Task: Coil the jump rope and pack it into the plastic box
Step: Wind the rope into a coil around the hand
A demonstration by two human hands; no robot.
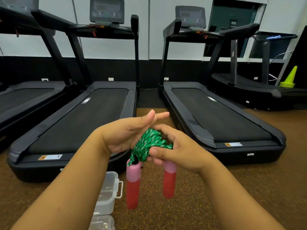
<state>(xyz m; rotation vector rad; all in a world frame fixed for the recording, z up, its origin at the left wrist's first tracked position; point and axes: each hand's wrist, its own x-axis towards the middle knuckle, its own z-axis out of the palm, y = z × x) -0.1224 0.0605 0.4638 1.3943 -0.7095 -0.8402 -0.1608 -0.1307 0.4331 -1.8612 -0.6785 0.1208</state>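
Jump rope (pixel 150 143), soft and springy, sits bunched: right hand (pixel 174 150) clamped on it, left hand (pixel 131 131) open-palmed alongside; grip the coil's middle.

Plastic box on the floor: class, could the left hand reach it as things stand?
Probably yes: the box sits below the left hand, nothing between, though that hand steadies the rope.

"concentrix" in blue on far-right machine (pixel 274 37).
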